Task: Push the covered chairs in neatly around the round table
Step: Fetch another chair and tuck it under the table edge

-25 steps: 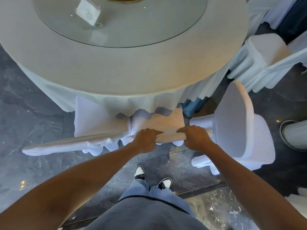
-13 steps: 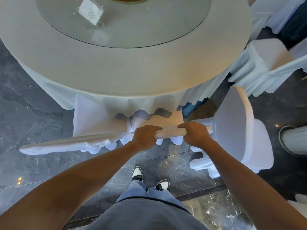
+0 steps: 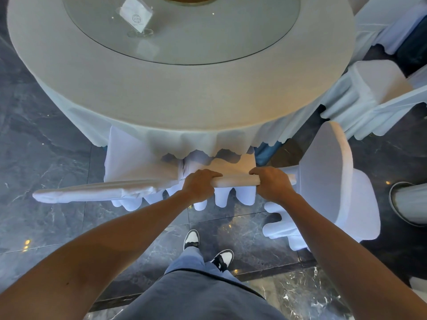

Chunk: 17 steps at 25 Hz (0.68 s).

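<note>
Round surface (image 3: 184, 93): draped in a pale cloth whose scalloped hem hangs at the near edge; fills the upper frame.
Glass turntable (image 3: 208, 42): centred on the surface, carrying a small white card (image 3: 136, 17) on a clear stand.
Dark marble floor (image 3: 41, 158): glossy, veined, under everything.
Covered chair, middle (image 3: 233, 162): white cover, seat tucked under the cloth hem, top rail facing the person.
Covered chair, left (image 3: 122, 162): just beside the middle one, seat partly under the hem.
Covered chair, right (image 3: 328, 181): angled, standing clear of the surface's edge.
Left hand (image 3: 199, 184): fingers curled tight over the middle chair's top rail.
Right hand (image 3: 271, 182): likewise closed on the same rail, apart from the left.
Two black-and-white shoes (image 3: 191, 239): on the floor behind the chair.
</note>
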Available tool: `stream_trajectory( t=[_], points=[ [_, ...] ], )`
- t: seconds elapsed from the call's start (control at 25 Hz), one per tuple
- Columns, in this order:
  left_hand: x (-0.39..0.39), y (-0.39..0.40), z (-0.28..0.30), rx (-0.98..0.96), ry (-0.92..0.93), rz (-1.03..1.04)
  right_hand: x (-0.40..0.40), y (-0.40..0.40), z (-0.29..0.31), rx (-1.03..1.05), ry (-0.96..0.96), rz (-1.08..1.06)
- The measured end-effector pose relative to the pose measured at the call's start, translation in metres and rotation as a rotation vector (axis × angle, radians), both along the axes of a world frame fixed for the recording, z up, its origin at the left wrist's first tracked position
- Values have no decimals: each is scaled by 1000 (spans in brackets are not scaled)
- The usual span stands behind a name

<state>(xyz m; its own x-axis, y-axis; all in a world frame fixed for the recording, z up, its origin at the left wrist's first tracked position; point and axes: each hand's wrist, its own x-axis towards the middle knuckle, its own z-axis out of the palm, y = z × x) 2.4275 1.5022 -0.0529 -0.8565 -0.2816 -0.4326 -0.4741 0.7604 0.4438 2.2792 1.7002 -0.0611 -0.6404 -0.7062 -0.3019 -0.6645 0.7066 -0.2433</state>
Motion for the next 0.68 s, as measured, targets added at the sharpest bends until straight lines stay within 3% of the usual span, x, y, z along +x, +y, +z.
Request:
stream_trajectory(
  t=[0.2, 0.36, 0.48, 0.56, 0.68],
  points=[
    [-30, 9, 6, 83, -56, -173, -3, 14, 12, -20, -77, 8],
    [-68, 18, 37, 231, -20, -435, -19, 48, 41, -8, -110, -129],
    [-108, 30, 58, 346, -1, -483, -29, 86, 59, -119, 177, -348],
    [-136, 43, 63, 292, 76, -509, -32, 110, 59, -158, 392, -557],
    [-178, 76, 62, 222, 148, -532, -35, 136, 51, -77, 348, -850]
  ],
)
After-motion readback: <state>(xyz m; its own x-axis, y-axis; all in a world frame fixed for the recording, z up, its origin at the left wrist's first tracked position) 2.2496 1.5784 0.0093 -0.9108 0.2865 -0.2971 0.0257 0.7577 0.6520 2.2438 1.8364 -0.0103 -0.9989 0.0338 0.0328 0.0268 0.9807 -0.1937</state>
